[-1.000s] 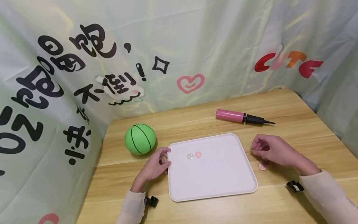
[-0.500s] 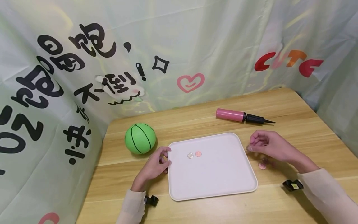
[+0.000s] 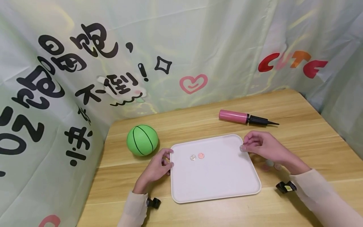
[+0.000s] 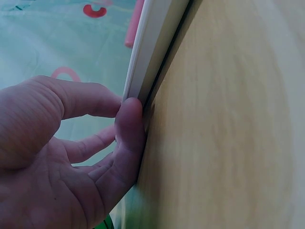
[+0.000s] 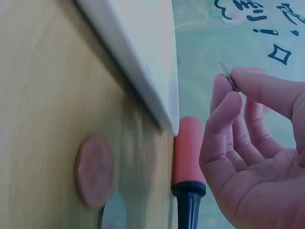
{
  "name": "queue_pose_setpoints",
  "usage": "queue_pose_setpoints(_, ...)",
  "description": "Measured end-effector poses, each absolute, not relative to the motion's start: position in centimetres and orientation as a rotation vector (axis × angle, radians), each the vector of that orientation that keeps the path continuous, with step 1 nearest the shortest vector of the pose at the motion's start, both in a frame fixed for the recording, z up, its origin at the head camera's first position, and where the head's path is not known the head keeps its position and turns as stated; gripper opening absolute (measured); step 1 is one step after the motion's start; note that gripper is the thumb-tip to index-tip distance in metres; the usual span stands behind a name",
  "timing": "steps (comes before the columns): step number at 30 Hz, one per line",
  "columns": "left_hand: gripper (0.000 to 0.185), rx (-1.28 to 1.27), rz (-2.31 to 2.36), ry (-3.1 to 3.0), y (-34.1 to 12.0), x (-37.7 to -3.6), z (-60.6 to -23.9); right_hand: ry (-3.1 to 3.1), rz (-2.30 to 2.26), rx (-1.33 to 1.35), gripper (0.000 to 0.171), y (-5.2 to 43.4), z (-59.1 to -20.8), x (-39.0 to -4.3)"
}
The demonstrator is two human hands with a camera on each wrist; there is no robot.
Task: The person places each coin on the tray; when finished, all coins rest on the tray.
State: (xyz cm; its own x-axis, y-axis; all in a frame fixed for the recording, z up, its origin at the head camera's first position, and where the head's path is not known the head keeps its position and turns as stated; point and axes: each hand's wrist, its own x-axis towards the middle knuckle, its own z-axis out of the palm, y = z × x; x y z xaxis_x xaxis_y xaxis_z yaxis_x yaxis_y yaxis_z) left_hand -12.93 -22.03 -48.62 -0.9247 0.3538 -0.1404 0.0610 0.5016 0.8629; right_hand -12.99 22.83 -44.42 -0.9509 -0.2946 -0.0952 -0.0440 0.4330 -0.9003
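My right hand [image 3: 262, 145] pinches a silver coin [image 5: 226, 71] between thumb and finger, over the right rim of a white tray [image 3: 215, 183]. At the tray's left edge my left hand [image 3: 157, 165] grips the rim, as the left wrist view shows, with thumb and finger on it. A silver coin [image 3: 193, 157] and a copper-coloured coin [image 3: 201, 155] lie side by side on the tray. Under my right forearm, on the table, are another copper-coloured coin [image 5: 94, 171] and a silver one [image 5: 114, 212], with a further coin [image 3: 278, 167] beside them.
Left of the tray, behind my left hand, sits a green ball [image 3: 142, 140] with black lines. A pink and black hand pump [image 3: 233, 116] lies behind the tray at the right. Printed cloth [image 3: 227, 47] hangs around the wooden table [image 3: 198, 216].
My right hand has moved left from the tabletop coins to the tray's right rim, carrying the silver coin. The left hand, tray and its two coins have stayed put.
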Motion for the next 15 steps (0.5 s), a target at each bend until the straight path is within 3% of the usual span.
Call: queue_pose_setpoints(15, 0.048, 0.348, 1.368, 2.456, -22.0, -12.9, -48.5, 2.359, -1.638, -0.338, 0.024, 19.3, -44.4, -14.1)
